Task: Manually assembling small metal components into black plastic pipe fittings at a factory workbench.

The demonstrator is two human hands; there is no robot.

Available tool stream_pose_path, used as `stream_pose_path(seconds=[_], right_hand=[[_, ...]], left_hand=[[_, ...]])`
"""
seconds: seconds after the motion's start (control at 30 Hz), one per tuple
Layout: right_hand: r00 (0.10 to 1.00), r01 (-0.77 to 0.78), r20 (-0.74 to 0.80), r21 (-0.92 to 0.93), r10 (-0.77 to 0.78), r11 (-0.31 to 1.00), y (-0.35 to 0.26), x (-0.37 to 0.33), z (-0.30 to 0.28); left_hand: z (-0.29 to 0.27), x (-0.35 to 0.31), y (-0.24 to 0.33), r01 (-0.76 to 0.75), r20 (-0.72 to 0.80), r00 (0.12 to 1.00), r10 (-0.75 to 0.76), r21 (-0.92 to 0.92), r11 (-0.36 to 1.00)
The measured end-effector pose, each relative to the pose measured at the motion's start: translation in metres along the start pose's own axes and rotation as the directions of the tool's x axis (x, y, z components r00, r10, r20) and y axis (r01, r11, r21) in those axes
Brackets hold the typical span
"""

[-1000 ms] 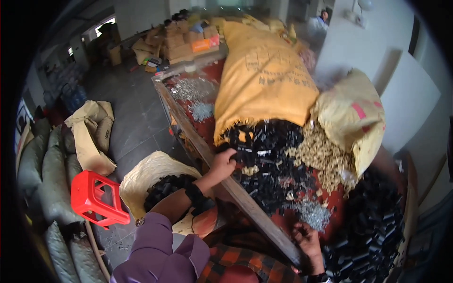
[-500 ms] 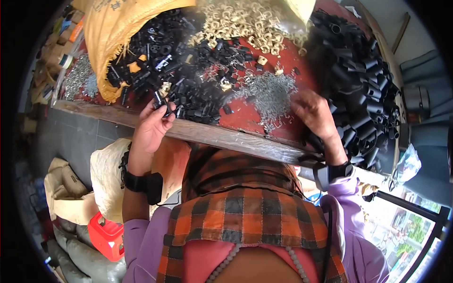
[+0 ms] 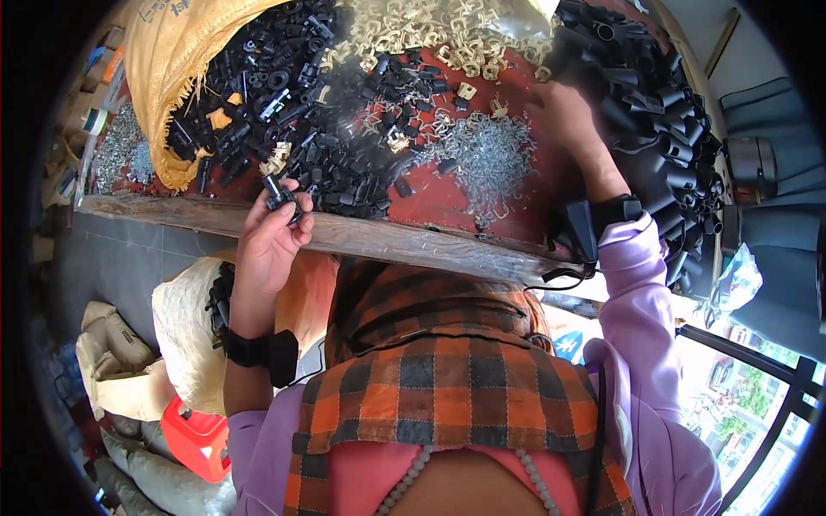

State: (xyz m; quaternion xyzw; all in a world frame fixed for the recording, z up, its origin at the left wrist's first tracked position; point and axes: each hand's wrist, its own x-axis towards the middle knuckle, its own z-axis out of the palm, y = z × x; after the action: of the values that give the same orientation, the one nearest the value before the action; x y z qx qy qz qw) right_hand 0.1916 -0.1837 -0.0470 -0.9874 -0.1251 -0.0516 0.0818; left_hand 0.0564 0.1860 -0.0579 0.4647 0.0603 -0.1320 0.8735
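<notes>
My left hand [image 3: 271, 236] is closed on a small black plastic part [image 3: 277, 196] with a short stem, held up over the table's wooden front edge. Just beyond it lie small black plastic pieces [image 3: 344, 176] and a few cream clips [image 3: 277, 157]. My right hand [image 3: 564, 116] reaches over the red tabletop [image 3: 533, 219], between the pile of cream clips [image 3: 430, 36] and the heap of black tubes [image 3: 658, 138]. Its fingers are blurred and partly hidden, so what they hold, if anything, does not show. Nearby spreads a pile of small silvery metal wire pieces [image 3: 495, 163].
A yellow woven sack [image 3: 172, 60] spills black parts at the far left. The wooden edge [image 3: 387, 245] runs along the table's front. A red plastic jug [image 3: 196, 437], a pale sack [image 3: 182, 331] and a cardboard box [image 3: 120, 378] stand below left.
My right hand has moved away from me, from beside the metal wire pieces toward the cream clips. My left hand keeps hold of the black part; the view has shifted slightly.
</notes>
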Motion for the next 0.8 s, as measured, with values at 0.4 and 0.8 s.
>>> stream_pose_path(seconds=[0.4, 0.8], right_hand=[[0.994, 0.057, 0.096, 0.041, -0.06, 0.998, 0.015, 0.005, 0.02], [0.987, 0.094, 0.112, 0.168, -0.114, 0.981, 0.015, 0.006, 0.021]], left_hand=[[-0.007, 0.0, -0.007, 0.031, -0.016, 0.999, -0.032, -0.012, 0.999], [-0.002, -0.007, -0.012, 0.069, -0.041, 0.997, -0.069, 0.005, 0.998]])
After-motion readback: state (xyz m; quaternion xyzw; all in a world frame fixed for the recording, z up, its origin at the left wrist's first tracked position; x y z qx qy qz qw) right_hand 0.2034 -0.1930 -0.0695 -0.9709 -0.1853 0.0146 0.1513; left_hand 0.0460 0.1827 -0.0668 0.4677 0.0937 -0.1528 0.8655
